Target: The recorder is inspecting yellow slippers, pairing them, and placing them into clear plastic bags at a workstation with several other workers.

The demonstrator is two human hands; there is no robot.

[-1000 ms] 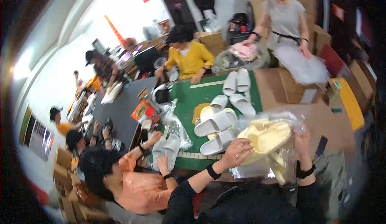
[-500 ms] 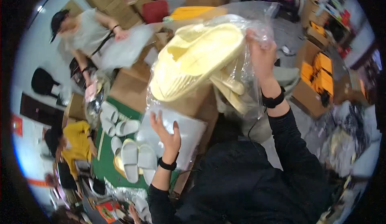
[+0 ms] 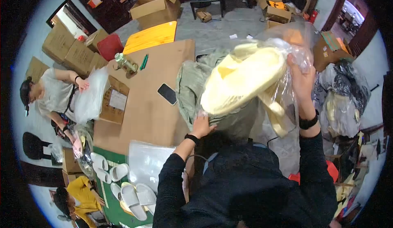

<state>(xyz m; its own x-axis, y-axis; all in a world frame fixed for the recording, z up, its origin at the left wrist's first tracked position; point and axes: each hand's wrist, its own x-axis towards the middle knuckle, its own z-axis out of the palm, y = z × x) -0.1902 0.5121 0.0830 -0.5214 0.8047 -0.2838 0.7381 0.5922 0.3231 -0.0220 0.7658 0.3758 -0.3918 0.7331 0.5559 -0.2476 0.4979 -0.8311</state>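
A clear plastic bag (image 3: pixel 295 47) with a pair of pale yellow slippers (image 3: pixel 241 78) inside is held up in front of me. My right hand (image 3: pixel 303 78) is closed on the gathered upper right end of the bag. At the bag's lower left, near a slipper's toe, is my left hand (image 3: pixel 201 125), with fingertips against the plastic and the thumb apart. One slipper lies flat toward the top; the other hangs tilted beneath it, partly hidden.
A brown table (image 3: pixel 143 117) on my left bears a phone (image 3: pixel 167 94), a jar (image 3: pixel 126 63) and a stack of clear bags (image 3: pixel 149 162). Light slippers (image 3: pixel 133 199) lie on a green mat (image 3: pixel 120 158). Two people work at the left. Filled bags (image 3: pixel 342 101) lie to the right.
My view has turned, and the bagged slippers now sit farther right in it. My left hand has come up from below the bag to its lower left edge. My right hand keeps its hold.
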